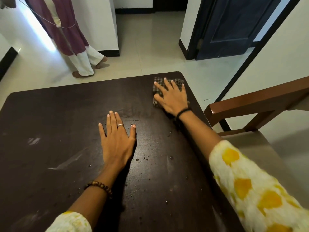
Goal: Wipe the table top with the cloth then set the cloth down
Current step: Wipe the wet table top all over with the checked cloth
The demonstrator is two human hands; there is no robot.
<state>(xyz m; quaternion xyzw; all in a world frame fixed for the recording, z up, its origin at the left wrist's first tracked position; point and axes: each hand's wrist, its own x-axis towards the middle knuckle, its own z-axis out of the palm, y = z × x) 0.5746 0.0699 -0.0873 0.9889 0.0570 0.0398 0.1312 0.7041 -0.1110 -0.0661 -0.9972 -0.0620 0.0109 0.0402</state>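
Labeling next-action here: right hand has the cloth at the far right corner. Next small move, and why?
Probably drag the cloth back toward the body under the right hand, along the table. Water droplets and smears still sit in the near area by the flat left hand, unwiped.

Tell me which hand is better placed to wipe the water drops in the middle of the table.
Probably the right hand: it already presses the checked cloth at the far right corner of the dark brown table top. The left hand lies flat, without cloth.
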